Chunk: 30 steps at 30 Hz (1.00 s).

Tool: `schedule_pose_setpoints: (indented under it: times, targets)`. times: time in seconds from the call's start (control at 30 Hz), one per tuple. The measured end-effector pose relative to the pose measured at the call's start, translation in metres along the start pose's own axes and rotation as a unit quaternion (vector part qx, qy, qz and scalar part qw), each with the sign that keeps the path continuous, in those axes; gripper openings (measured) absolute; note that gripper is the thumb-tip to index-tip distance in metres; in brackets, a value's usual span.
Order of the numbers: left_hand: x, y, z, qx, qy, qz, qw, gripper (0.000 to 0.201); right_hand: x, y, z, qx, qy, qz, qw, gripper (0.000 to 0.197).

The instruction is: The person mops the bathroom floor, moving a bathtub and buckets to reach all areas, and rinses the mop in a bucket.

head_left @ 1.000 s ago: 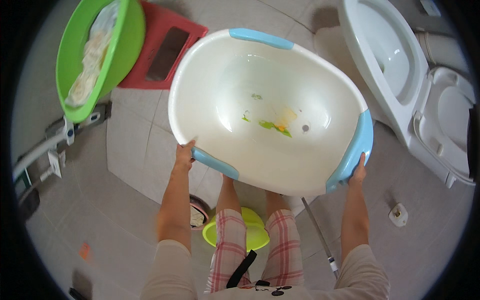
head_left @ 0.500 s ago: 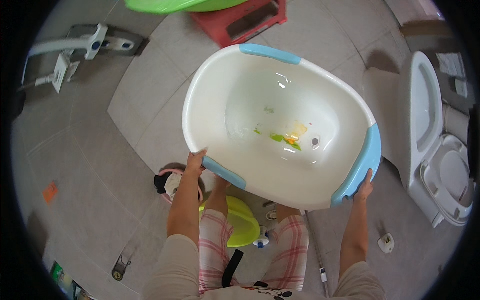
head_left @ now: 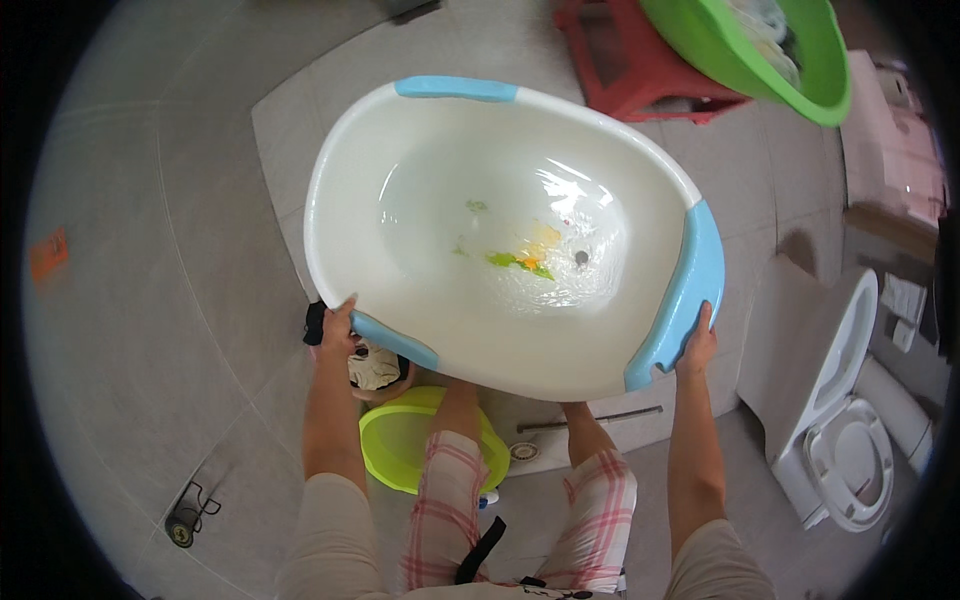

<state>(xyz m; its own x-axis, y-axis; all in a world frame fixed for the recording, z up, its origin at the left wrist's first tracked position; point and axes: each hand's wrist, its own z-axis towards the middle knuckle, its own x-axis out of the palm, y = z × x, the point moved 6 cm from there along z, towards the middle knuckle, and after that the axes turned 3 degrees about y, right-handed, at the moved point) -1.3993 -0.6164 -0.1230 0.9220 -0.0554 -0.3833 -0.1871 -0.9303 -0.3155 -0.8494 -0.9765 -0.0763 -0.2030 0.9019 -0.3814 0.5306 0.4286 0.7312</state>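
A large white baby bathtub (head_left: 350,190) with light blue grip pads is held up in front of my legs. Shallow water with bright ripples lies in it, over a green and orange picture on its bottom near a round drain. My left hand (head_left: 338,330) is closed on the rim at the near left corner, beside a blue pad. At the near right, my right hand (head_left: 698,345) grips the blue end pad, its fingers hidden beneath. Under the tub's near edge, a yellow-green basin (head_left: 392,432) stands by my leg, next to a container with dark and pale cloth (head_left: 374,368).
A red stool (head_left: 625,60) and a bright green basin (head_left: 740,50) holding cloth are beyond the tub. The toilet (head_left: 848,462) stands at the right with its lid raised. A floor drain (head_left: 523,452) and a low tiled step lie between my feet.
My hands and the tub have shifted left in view as my view turned. The water's ripples have spread near the drain. More of the green basin and stool shows now.
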Motion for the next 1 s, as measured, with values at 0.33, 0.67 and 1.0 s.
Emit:
schedule_pose_setpoints:
  times: [0.33,0.67,1.0]
  targets:
    - [-0.062,-0.054,0.074,0.116,0.104,-0.239,0.959,0.050,0.219,0.037,0.008,-0.017,0.126,-0.009,0.992,0.058]
    - [-0.067,-0.086,0.065,0.089,0.046,-0.323,0.941,0.056,0.366,0.122,0.011,-0.091,0.235,-0.069,0.965,0.054]
    - [-0.065,-0.131,0.094,0.142,0.044,-0.351,0.925,0.059,0.437,0.114,0.042,0.004,0.340,-0.016,0.940,0.041]
